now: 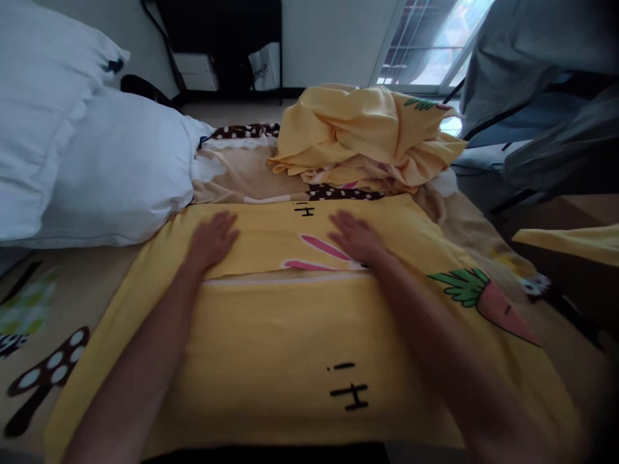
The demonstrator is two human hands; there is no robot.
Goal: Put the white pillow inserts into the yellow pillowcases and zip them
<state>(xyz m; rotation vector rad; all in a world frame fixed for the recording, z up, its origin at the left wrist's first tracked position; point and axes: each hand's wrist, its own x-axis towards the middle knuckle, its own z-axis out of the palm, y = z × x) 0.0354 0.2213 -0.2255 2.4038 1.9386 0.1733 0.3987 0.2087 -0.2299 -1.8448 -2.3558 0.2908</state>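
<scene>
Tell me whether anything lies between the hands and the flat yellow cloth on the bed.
Nothing visible does. The left hand and right hand both lie palm-down directly on the yellow cloth. The crumpled yellow heap sits beyond it.

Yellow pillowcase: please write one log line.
left hand: flat on yellow pillowcase | right hand: flat on it | white pillows: beside

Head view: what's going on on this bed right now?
A person presses both hands flat on a yellow pillowcase spread on the bed: left hand near its far edge, right hand on the pink rabbit print. Neither hand grips anything. A crumpled yellow cloth lies beyond, and white pillows sit to the left.
</scene>
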